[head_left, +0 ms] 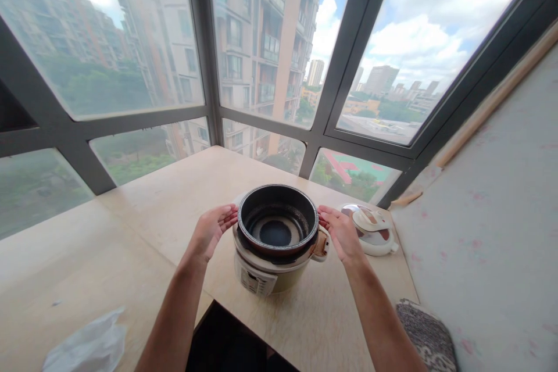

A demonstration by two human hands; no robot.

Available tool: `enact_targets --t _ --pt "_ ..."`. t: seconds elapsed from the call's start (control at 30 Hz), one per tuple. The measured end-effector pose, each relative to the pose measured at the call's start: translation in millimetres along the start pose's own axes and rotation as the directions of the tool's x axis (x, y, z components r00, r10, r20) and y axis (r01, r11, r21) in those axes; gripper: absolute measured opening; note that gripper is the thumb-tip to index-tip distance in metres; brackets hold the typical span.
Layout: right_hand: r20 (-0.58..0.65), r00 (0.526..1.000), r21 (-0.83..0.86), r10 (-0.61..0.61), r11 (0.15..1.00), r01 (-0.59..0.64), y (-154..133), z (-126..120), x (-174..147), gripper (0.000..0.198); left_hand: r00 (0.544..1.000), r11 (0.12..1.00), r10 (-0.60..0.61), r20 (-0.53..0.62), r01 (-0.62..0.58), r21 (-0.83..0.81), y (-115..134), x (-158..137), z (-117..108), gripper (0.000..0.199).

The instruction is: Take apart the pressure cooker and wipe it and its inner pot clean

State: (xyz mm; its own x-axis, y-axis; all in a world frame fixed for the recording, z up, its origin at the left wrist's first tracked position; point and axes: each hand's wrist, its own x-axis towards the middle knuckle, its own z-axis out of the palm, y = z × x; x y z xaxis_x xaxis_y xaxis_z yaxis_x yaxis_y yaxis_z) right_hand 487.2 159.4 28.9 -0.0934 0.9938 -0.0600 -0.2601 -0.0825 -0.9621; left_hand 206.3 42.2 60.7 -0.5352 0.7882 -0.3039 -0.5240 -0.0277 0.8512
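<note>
A dark inner pot (pixel 278 200) with a worn coating sits above the opening of a white electric pressure cooker (pixel 290 280), its rim standing higher than the cooker's. Nothing is inside the pot. On its left side, the fingertips of my left hand (pixel 211 231) press against the outer wall. Opposite them, my right hand (pixel 342 233) has its fingers against the right side, so the pot is held between both hands. The cooker's control panel (pixel 255 282) faces toward me and left. How far the pot is out of the cooker is partly hidden.
The cooker's lid (pixel 374 231) lies on the right by the papered wall (pixel 488 232). A crumpled white plastic bag (pixel 89 344) is at the lower left. A grey woven mat (pixel 425 334) is at the lower right. Window frames (pixel 213 110) edge the wooden surface (pixel 174 186).
</note>
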Motion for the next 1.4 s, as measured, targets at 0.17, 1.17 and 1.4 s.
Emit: enact_targets --t 0.17,1.17,1.4 --pt "-0.028 0.997 0.076 -0.074 0.994 0.076 -15 5 -5 0.034 0.998 0.994 0.062 -0.016 -0.063 -0.085 8 -8 8 0.016" --pt "-0.685 0.649 -0.147 -0.33 0.936 0.321 -53 -204 -170 0.053 0.807 0.975 -0.193 0.559 0.221 0.018 -92 -160 124 0.042" --pt "-0.653 0.733 -0.086 -0.191 0.98 0.179 0 -228 -157 0.054 0.851 0.946 -0.309 0.424 0.322 0.042 -133 -159 111 0.043"
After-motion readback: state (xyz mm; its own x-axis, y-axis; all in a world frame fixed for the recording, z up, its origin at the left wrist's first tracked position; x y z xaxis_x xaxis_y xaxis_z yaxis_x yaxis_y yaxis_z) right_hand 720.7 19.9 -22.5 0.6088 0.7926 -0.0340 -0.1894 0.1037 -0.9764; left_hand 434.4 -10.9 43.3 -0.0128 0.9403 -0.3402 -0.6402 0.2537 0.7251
